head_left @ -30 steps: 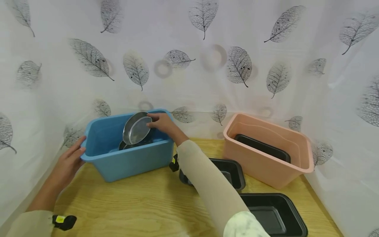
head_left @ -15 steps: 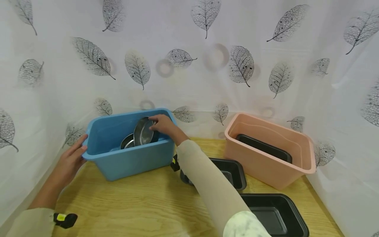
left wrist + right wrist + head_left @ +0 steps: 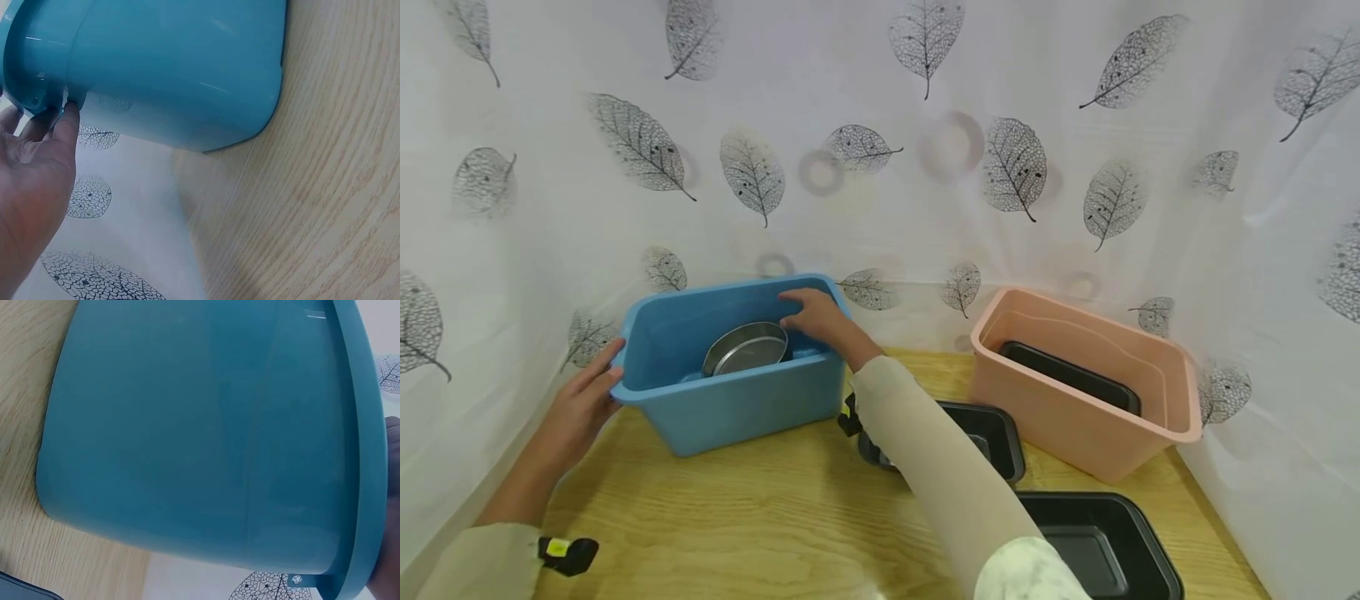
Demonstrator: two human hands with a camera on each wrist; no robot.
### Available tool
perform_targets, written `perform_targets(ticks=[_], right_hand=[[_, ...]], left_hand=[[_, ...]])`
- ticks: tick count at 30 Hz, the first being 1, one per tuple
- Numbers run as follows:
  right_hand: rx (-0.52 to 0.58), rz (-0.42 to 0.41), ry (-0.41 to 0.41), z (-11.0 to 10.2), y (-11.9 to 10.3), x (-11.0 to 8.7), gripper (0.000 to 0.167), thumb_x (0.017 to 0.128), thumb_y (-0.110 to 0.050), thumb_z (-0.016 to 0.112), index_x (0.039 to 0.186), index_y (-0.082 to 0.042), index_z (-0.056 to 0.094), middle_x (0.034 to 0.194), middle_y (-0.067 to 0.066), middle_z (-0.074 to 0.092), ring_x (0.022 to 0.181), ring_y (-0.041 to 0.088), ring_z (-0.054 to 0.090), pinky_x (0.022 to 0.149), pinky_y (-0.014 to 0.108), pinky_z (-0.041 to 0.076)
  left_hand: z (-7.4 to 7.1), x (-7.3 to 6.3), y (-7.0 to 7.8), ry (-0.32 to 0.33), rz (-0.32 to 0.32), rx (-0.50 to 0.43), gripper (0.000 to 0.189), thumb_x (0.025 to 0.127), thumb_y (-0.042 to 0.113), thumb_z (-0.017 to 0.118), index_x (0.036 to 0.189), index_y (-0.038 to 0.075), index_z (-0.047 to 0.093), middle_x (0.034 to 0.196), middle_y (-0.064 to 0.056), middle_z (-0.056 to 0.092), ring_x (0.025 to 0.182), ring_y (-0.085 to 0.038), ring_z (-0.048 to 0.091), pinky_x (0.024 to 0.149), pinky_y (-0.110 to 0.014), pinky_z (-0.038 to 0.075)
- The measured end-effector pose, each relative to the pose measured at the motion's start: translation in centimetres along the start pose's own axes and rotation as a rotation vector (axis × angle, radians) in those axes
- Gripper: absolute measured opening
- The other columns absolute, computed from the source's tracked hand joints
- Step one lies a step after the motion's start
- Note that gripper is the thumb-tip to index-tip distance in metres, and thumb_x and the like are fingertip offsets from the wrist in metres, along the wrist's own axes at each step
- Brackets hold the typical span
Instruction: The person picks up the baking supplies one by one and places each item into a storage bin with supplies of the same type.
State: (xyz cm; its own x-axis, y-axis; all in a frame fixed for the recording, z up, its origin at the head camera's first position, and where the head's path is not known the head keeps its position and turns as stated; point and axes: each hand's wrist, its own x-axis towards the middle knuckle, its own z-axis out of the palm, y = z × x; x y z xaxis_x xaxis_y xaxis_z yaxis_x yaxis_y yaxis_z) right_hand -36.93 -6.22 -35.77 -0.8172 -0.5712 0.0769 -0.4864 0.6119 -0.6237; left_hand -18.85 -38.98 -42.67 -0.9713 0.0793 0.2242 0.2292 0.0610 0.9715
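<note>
The blue bin (image 3: 745, 417) stands at the back left of the table. My left hand (image 3: 571, 421) grips the rim at its left end; the left wrist view shows the fingers (image 3: 65, 128) hooked at that rim. Inside the bin lies a round silver cake pan (image 3: 752, 354), tilted slightly toward me. Over the bin's right end reaches my right hand (image 3: 820, 317), index finger extended and thumb close to the pan's edge, holding nothing. In the right wrist view the bin's wall (image 3: 187, 425) hides most of that hand.
A pink bin (image 3: 1045, 417) at the back right has a black loaf pan (image 3: 1067, 377) inside. Two black baking pans lie in front: one (image 3: 1000, 442) partly behind my right sleeve, another (image 3: 1090, 550) nearer. A leaf-patterned curtain (image 3: 880, 225) surrounds the table.
My right hand has lowered the round cake pan into the blue bin, tipped it from upright to nearly flat, and let go. The left hand has kept its place on the rim.
</note>
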Motion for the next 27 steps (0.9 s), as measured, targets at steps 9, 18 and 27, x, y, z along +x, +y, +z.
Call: perform_targets(ticks=[9, 18, 27], right_hand=[[0.067, -0.035, 0.042, -0.5, 0.4, -1.2, 0.053, 0.099, -0.022, 0.066, 0.15, -0.017, 0.05, 0.157, 0.006, 0.045, 0.147, 0.025, 0.037, 0.118, 0.043, 0.036], [0.109, -0.092, 0.054, -0.9, 0.5, -2.3, 0.053, 0.099, -0.023, 0.066, 0.15, -0.013, 0.05, 0.156, 0.007, 0.045, 0.141, 0.027, 0.045, 0.111, 0.041, 0.043], [0.129, -0.108, 0.04, -1.9, 0.4, -3.8, 0.055, 0.101, -0.028, 0.064, 0.152, -0.019, 0.047, 0.158, 0.004, 0.041, 0.136, 0.03, 0.05, 0.103, 0.042, 0.05]], left_hand=[[0.4, 0.2, -0.1, 0.0, -0.002, -0.036, 0.06, 0.111, 0.02, 0.039, 0.163, 0.021, 0.01, 0.17, 0.006, -0.004, 0.15, -0.007, 0.023, 0.092, -0.006, 0.046], [0.4, 0.0, -0.2, 0.014, -0.01, -0.051, 0.059, 0.111, 0.021, 0.039, 0.163, 0.024, 0.011, 0.17, 0.006, -0.003, 0.154, -0.022, 0.008, 0.091, -0.006, 0.046], [0.1, 0.1, -0.3, 0.013, -0.001, -0.101, 0.058, 0.111, 0.017, 0.037, 0.163, 0.022, 0.011, 0.171, 0.002, -0.003, 0.145, -0.001, 0.031, 0.092, -0.007, 0.047]])
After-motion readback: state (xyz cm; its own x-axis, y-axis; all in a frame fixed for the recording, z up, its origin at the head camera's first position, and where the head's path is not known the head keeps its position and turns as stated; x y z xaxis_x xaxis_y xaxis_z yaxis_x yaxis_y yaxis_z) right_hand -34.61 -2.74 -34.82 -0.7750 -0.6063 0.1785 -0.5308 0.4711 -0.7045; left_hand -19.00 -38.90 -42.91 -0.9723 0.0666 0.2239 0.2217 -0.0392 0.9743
